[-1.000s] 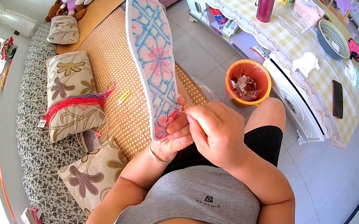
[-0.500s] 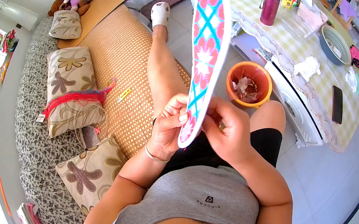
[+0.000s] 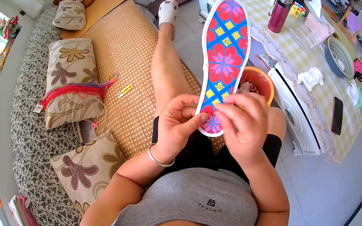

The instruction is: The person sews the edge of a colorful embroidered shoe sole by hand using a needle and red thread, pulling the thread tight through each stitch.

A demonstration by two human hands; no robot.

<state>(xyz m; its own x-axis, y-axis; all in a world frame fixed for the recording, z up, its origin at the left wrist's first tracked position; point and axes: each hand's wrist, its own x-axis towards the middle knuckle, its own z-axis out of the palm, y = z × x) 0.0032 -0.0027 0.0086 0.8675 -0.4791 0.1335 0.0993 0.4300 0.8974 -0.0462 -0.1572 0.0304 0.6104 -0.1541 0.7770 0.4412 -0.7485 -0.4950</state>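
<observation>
A shoe insole point(image 3: 223, 67) with a white rim stands upright before me, its face covered in cross-stitched red and pink flowers, blue lattice and yellow diamonds. My left hand point(image 3: 178, 121) grips the lower left edge of its heel end, thumb on the patterned face. Close to the right side of the heel end, my right hand point(image 3: 245, 126) has its thumb and fingers drawn together in a pinch. Any needle or thread between those fingers is too small to see.
Beyond the insole stands an orange bin point(image 3: 262, 82) with scraps inside. On my left lie a yellow cutter point(image 3: 125, 90) on the woven mat and red yarn point(image 3: 73, 97) across a cushion point(image 3: 70, 63). A table point(image 3: 291, 55) holds a flask point(image 3: 280, 12), basket point(image 3: 338, 57) and phone point(image 3: 337, 116).
The insole has turned from a steep slant to face me and has dropped lower. My right hand has come from behind its edge to the front, beside the heel.
</observation>
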